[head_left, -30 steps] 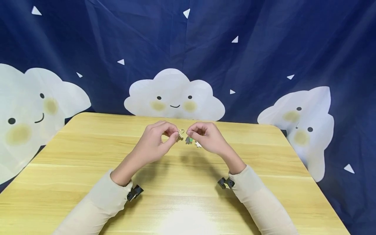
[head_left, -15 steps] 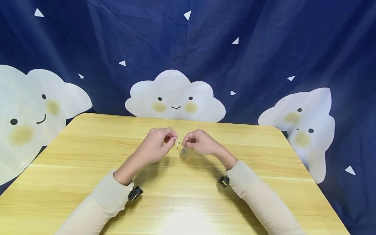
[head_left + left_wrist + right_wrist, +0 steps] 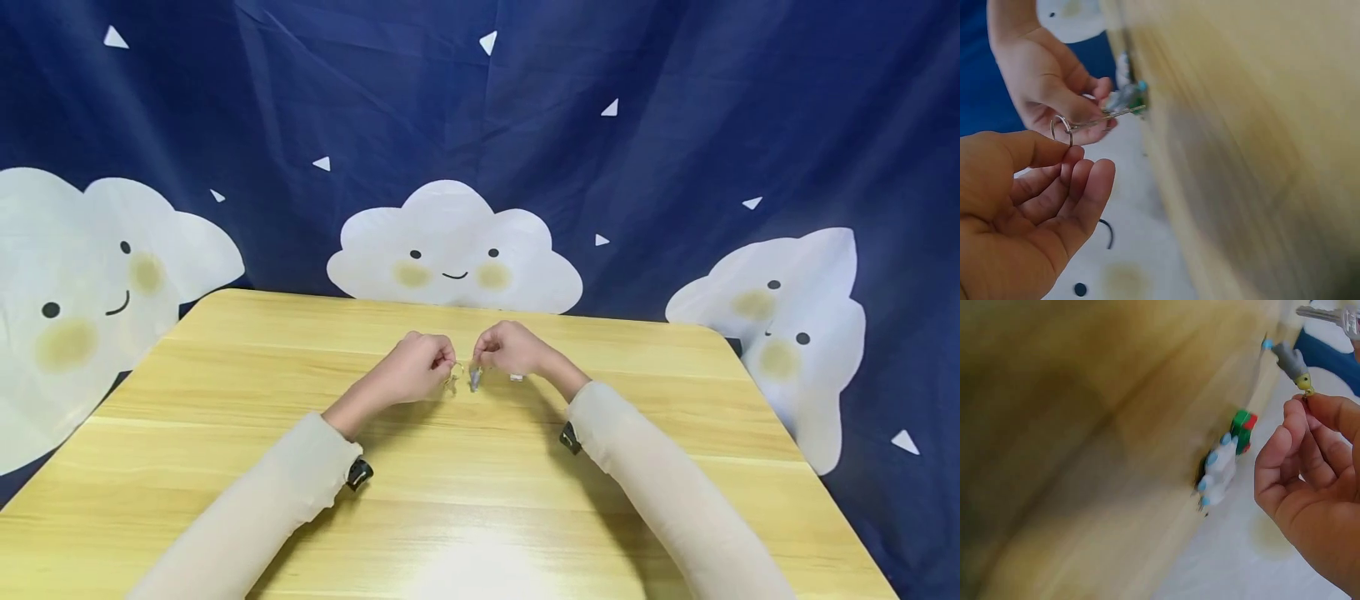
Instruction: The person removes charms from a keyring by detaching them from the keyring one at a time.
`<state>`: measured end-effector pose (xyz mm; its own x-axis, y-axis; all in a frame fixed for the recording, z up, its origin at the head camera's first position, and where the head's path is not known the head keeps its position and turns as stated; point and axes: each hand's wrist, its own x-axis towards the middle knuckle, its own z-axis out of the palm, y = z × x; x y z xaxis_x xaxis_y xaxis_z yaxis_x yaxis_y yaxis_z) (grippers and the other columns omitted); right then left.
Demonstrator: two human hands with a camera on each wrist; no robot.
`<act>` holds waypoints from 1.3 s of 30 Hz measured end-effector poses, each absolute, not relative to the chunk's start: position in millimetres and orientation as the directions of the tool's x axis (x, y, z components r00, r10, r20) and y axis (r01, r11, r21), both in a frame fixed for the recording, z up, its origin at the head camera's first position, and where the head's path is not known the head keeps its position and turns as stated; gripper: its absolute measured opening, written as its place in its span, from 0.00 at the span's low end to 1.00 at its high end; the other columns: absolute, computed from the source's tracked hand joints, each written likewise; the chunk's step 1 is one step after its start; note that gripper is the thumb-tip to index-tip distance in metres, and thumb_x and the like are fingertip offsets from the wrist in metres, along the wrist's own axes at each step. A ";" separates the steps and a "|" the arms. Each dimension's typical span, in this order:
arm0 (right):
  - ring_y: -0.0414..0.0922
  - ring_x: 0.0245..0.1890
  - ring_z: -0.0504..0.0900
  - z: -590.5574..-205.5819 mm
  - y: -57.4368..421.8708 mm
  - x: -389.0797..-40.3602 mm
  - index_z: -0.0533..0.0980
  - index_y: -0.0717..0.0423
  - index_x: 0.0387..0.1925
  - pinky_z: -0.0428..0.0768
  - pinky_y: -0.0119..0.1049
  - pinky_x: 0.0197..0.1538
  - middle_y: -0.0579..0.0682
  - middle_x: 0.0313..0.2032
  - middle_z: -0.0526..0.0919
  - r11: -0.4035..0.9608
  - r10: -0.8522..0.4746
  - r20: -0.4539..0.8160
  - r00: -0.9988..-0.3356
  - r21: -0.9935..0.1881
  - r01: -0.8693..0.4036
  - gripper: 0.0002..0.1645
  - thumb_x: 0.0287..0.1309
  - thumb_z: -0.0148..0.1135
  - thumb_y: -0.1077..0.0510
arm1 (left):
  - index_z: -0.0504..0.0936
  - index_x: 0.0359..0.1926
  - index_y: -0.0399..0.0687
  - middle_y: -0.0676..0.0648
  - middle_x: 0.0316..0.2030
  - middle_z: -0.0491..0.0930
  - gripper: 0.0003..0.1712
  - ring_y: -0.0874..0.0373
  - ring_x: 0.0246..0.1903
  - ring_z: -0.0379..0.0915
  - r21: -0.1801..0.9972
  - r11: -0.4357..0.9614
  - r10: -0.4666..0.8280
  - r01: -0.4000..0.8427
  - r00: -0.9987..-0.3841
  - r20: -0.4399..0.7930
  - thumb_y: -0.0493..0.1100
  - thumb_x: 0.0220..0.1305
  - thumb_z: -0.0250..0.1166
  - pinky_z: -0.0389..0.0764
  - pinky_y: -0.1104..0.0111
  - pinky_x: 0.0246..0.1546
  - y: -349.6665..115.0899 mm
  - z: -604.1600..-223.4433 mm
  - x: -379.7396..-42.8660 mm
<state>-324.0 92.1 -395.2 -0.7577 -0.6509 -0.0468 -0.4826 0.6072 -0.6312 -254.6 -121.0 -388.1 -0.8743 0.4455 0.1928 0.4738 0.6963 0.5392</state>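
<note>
In the head view my left hand [image 3: 420,365] and right hand [image 3: 510,347] face each other over the table's far half. Between my left thumb and index finger I pinch a thin metal key ring [image 3: 1070,136]. A silver key [image 3: 1324,315] hangs from that ring, at the top right corner of the right wrist view. My right thumb and fingers pinch a small grey figurine charm [image 3: 1291,361] by its yellow end, where a loop shows. The charm hangs close beside the key ring, with a narrow gap between them in the head view.
On the wooden table [image 3: 465,467], near my right hand, lie a white figurine with blue feet [image 3: 1219,472] and a small green and red piece [image 3: 1244,431]. A blue curtain with white clouds [image 3: 453,250] stands behind the table's far edge.
Both hands have come lower over the table. My right hand first moved left toward the key ring, then slightly back right and away, still pinching the charm.
</note>
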 end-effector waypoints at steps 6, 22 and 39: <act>0.36 0.19 0.74 -396.4 90.0 -338.5 0.87 0.57 0.32 0.77 0.32 0.37 0.51 0.25 0.86 0.655 -0.662 -0.049 -0.748 -0.523 -0.546 0.07 0.66 0.66 0.63 | 0.84 0.32 0.40 0.52 0.22 0.79 0.08 0.61 0.23 0.72 0.577 0.697 0.439 0.426 -0.890 0.126 0.30 0.64 0.59 0.78 0.66 0.36 -119.2 -398.0 -278.9; 0.37 0.19 0.77 -397.3 85.0 -361.2 0.88 0.55 0.30 0.79 0.32 0.39 0.44 0.23 0.86 0.725 -0.639 -0.164 -0.751 -0.456 -0.517 0.08 0.63 0.66 0.63 | 0.71 0.10 0.50 0.53 0.09 0.72 0.23 0.63 0.11 0.61 0.560 0.787 0.366 0.260 -0.927 -0.084 0.33 0.62 0.59 0.67 0.72 0.21 -119.8 -408.7 -328.1; 0.40 0.26 0.84 -398.8 78.4 -366.5 0.88 0.56 0.33 0.81 0.37 0.52 0.46 0.26 0.88 0.782 -0.551 -0.205 -0.809 -0.464 -0.416 0.09 0.67 0.65 0.61 | 0.68 0.08 0.52 0.52 0.08 0.69 0.25 0.60 0.12 0.67 0.513 0.848 0.297 0.135 -0.922 -0.248 0.34 0.61 0.60 0.69 0.71 0.20 -118.7 -408.4 -345.3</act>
<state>-366.5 78.4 -398.8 -0.8085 -0.5514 -0.2055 -0.4157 0.7824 -0.4638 -345.3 -118.7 -408.4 -0.9223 0.2966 -0.2479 0.1349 0.8479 0.5126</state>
